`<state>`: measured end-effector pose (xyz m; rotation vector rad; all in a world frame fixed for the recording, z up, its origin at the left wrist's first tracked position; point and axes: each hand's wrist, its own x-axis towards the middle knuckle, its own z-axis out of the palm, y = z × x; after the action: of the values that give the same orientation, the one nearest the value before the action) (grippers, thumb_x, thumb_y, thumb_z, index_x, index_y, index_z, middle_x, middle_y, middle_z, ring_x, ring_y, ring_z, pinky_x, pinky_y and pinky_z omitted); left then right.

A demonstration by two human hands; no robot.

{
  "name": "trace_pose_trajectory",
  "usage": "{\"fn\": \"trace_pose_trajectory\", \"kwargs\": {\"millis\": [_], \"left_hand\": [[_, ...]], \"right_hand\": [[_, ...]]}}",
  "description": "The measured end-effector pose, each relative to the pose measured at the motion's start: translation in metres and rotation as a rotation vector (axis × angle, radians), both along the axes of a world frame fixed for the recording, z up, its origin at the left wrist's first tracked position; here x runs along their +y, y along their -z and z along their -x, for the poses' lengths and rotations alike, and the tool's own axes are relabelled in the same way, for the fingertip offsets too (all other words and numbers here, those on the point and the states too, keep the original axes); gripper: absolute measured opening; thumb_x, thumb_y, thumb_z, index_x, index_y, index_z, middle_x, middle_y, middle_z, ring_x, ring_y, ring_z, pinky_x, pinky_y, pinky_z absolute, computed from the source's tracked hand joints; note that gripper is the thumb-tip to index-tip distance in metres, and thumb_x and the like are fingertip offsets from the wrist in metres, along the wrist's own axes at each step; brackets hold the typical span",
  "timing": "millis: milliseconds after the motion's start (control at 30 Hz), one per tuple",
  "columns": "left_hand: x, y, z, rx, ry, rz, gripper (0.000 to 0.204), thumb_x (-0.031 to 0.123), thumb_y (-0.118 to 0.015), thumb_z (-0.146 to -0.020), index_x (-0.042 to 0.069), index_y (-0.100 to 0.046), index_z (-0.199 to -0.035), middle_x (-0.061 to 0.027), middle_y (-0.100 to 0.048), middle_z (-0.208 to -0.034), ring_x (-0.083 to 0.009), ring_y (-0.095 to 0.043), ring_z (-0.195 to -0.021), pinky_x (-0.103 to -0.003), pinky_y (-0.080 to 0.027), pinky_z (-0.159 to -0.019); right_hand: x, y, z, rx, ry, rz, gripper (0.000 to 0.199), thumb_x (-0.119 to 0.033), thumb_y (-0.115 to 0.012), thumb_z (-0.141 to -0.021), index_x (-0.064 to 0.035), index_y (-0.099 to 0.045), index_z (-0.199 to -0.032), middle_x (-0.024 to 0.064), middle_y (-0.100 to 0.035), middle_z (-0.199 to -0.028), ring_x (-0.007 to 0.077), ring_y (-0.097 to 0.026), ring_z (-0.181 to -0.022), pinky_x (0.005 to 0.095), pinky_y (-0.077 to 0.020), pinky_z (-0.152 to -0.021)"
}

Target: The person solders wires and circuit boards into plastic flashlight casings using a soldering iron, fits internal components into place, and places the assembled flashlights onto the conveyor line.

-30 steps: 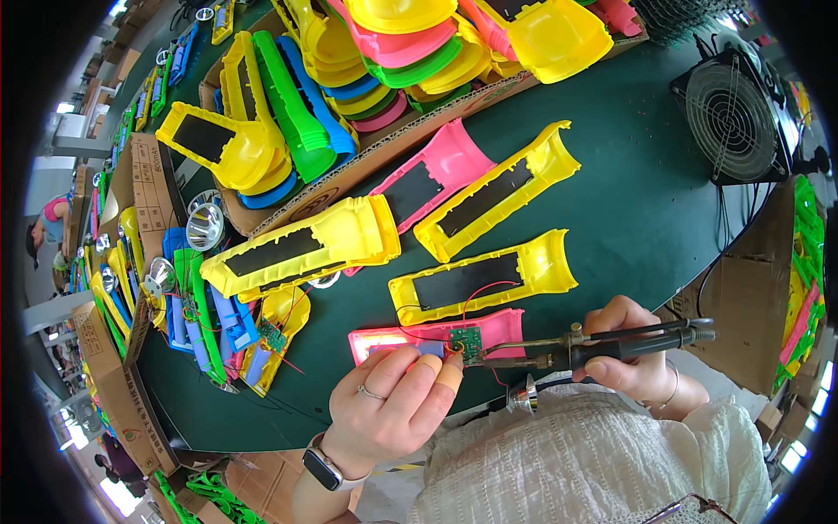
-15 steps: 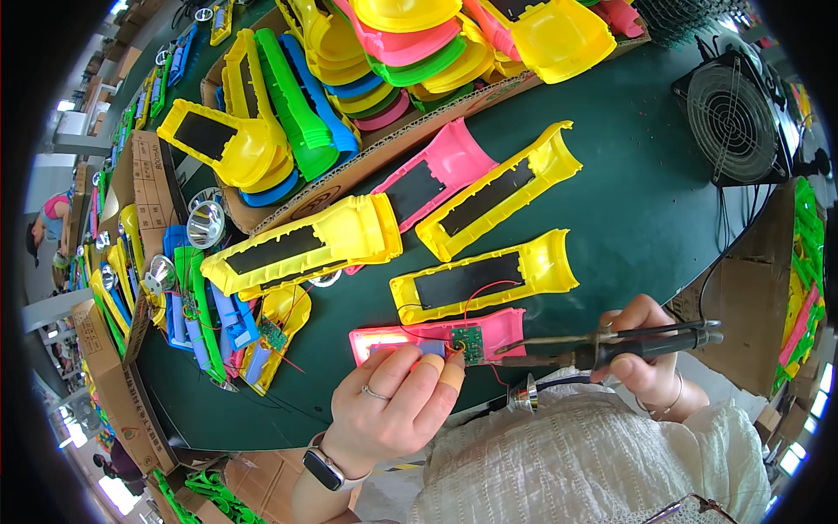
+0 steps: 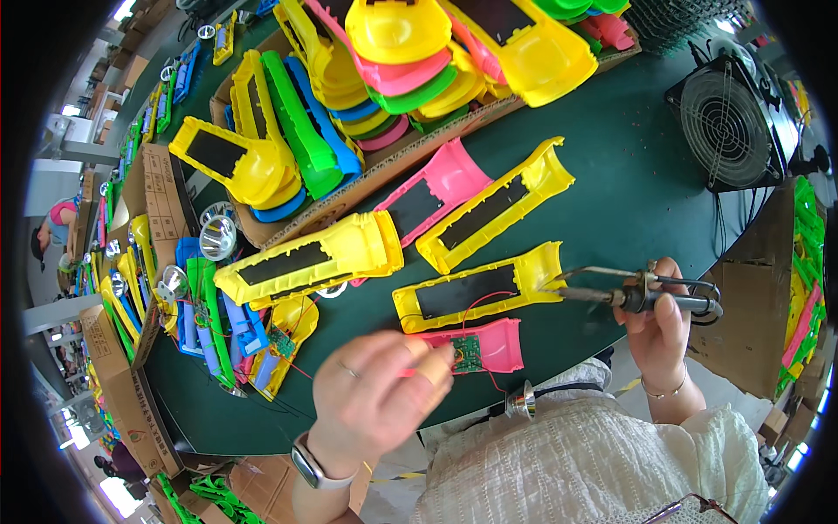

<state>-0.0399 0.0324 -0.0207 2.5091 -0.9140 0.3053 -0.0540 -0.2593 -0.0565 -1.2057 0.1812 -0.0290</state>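
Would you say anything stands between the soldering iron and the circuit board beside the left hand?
In this view, between the soldering iron and that board lie the nearest yellow shell's rim and the board's pink shell's right end.

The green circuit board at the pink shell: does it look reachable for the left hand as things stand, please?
Probably yes: the left hand is close beside the green circuit board, whose face looks mostly uncovered, and the right hand holds the soldering tool away from it.

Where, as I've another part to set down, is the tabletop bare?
Widest: green tabletop between the fan and yellow shells; smaller, front left, between wired parts and table edge. Crowded: around the left hand.
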Motion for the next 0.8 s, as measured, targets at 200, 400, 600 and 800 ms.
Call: {"fn": "trace_pose_trajectory", "kwargs": {"millis": [200,400,600,800], "left_hand": [[-0.02,-0.008,-0.04,0.216,-0.101,-0.217,0.025,0.01,-0.069,-0.067,0.006,-0.057,-0.089,-0.0067,-0.057,-0.087,-0.0259,-0.056,-0.079,-0.035,-0.047,-0.067],[-0.006,-0.002,-0.044,0.347,0.183,-0.101,0.04,0.007,-0.07,-0.061,0.006,-0.048,-0.094,-0.0093,-0.048,-0.091,-0.0251,-0.056,-0.078,-0.034,-0.047,-0.064],[0.026,-0.019,-0.001,0.16,0.041,-0.161,0.056,0.026,-0.072,-0.065,0.004,-0.049,-0.112,-0.0105,-0.051,-0.103,-0.0271,-0.055,-0.085,-0.035,-0.047,-0.07],[0.022,0.028,0.032,0.079,-0.062,-0.164,0.053,0.02,-0.067,-0.071,0.004,-0.05,-0.118,-0.0116,-0.048,-0.107,-0.028,-0.052,-0.094,-0.038,-0.045,-0.079]], "right_hand": [[-0.005,-0.003,-0.004,-0.096,0.1,-0.126,0.026,-0.03,-0.054,-0.088,-0.0074,-0.04,-0.089,-0.0004,-0.045,-0.06,0.0078,-0.041,-0.056,0.0249,-0.0376,-0.057],[-0.016,0.002,-0.004,-0.149,0.163,-0.159,0.022,-0.028,-0.05,-0.09,-0.0089,-0.042,-0.096,-0.0006,-0.041,-0.058,0.0094,-0.038,-0.056,0.0262,-0.0346,-0.057],[-0.013,0.0,-0.011,-0.102,0.253,-0.194,0.018,-0.026,-0.05,-0.091,-0.0105,-0.042,-0.096,-0.0024,-0.039,-0.061,0.0082,-0.036,-0.057,0.0253,-0.0314,-0.056],[-0.022,0.027,-0.01,-0.097,0.262,-0.206,0.021,-0.022,-0.048,-0.092,-0.0078,-0.044,-0.107,-0.0032,-0.044,-0.068,0.0042,-0.034,-0.055,0.0217,-0.0302,-0.053]]}}
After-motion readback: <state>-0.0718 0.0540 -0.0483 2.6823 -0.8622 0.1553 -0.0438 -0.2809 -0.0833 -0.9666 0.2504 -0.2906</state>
